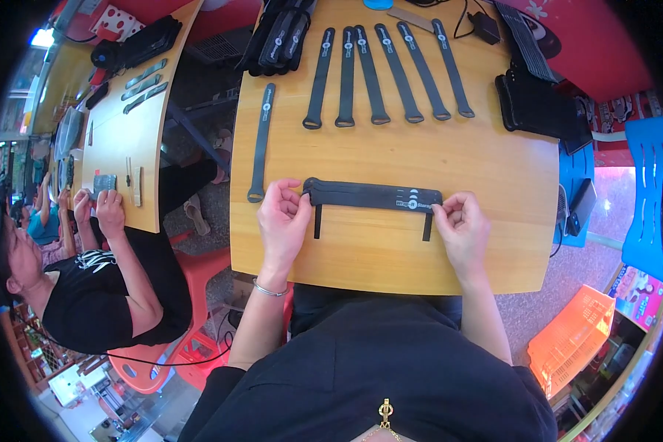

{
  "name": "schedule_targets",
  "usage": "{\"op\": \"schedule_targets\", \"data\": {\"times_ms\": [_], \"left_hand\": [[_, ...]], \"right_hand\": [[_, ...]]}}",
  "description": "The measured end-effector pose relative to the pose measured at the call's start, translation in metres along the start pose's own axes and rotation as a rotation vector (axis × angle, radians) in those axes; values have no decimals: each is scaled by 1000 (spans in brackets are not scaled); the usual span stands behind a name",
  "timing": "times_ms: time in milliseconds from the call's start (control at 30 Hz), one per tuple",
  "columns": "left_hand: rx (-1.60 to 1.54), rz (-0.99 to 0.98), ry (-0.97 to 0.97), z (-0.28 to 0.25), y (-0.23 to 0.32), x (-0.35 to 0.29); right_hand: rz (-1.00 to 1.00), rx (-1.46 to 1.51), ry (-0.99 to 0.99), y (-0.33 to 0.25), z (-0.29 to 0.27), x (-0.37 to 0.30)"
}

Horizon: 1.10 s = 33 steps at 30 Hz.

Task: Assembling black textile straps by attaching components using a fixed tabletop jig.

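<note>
a lone black strap (260, 144) lies lengthwise at the wooden table's (390, 258) left side. the left hand (282, 221) pinches the left end of a stacked bundle of black straps (373, 196), whose long axis runs left to right across the near tabletop; the right hand (460, 227) pinches its right end. six more straps (387, 72) lie fanned out beyond.

Six black straps lying in a row (385, 72) on the wooden table (390, 258), one lone strap (261, 144) lying at its left, a black pouch (539, 103) resting at right, a seated co-worker (103, 287) working at a neighbouring table (121, 140), an orange crate (571, 339) sitting on the floor.
</note>
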<state>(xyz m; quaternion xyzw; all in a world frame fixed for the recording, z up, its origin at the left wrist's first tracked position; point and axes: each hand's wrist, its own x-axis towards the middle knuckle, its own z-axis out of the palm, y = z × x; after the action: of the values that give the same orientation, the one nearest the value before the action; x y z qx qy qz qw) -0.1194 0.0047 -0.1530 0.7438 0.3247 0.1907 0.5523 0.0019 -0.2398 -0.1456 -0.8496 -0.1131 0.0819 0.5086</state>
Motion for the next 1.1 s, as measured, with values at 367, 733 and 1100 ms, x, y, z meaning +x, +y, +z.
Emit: {"op": "schedule_targets", "data": {"times_ms": [367, 733, 1100], "left_hand": [[18, 0, 2, 0, 2, 0], [26, -11, -8, 0, 2, 0], [42, 13, 14, 1, 2, 0]], "right_hand": [[0, 11, 4, 0, 1, 0], [0, 34, -1, 3, 3, 0], [13, 44, -5, 6, 4, 0]]}}
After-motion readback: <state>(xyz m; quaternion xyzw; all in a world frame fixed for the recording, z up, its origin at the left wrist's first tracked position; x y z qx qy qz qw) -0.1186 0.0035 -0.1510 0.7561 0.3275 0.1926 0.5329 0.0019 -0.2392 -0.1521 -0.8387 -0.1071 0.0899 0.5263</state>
